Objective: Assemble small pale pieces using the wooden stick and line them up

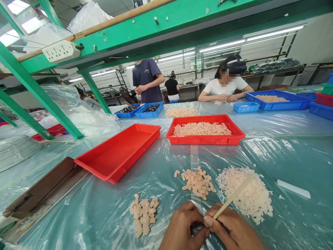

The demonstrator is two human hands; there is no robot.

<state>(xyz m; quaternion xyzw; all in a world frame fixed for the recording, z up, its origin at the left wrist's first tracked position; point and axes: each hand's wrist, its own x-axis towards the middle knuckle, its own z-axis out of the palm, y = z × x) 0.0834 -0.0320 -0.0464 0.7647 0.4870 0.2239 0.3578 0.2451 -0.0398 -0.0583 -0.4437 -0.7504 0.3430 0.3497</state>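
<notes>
Pale bits — 3 piles; R hand: stick, prob.

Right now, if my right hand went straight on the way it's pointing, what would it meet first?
Your right hand points inward, so probably the small dark piece between your hands, then your left hand; depth is hard to judge here.

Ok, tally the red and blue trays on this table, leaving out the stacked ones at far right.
Red trays: 2
Blue trays: 4
Total: 6
</notes>
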